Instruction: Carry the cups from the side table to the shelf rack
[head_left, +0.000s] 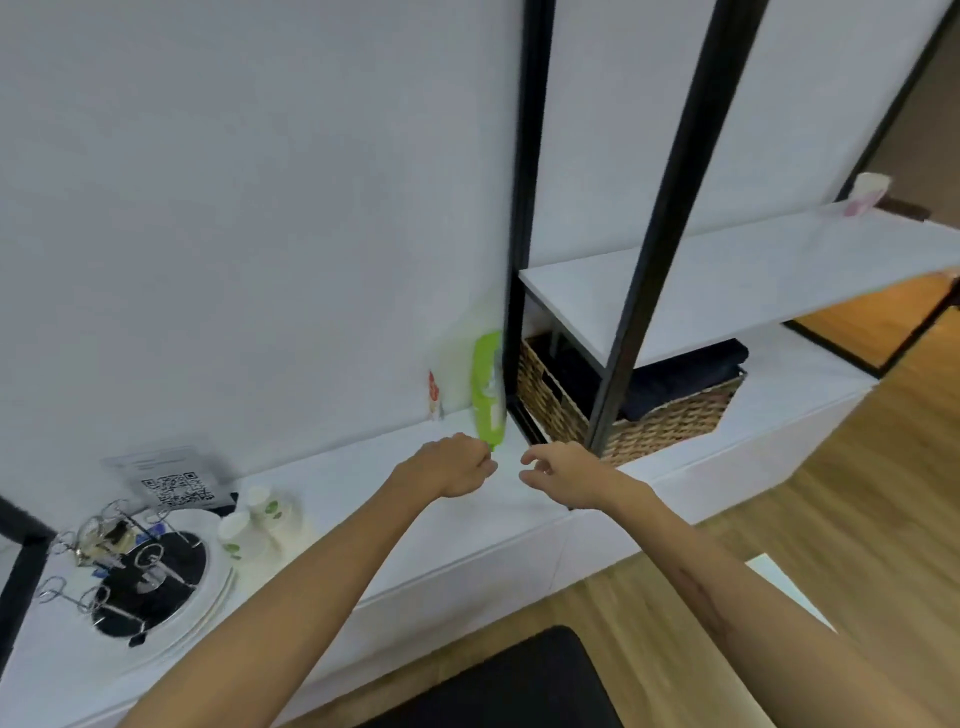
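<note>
Left hand (452, 465) — clenched, nothing seen in it. Right hand (558, 473) — released, fingers loosely curled. Both are above the white tabletop (395, 519). Leaf-printed paper cups (260, 519) clustered on the tabletop, far left, beside a round tray (218, 587). Wicker basket (649, 421) under the shelf rack (727, 280). One pink-printed cup (866, 195) upright at the shelf's far right end.

Home: wicker basket (667, 422), wood floor (883, 499).

Long white side table (337, 483) carries white leaf-printed paper cups (265, 512) (blurred, perhaps three) left of the left hand (452, 467).
</note>
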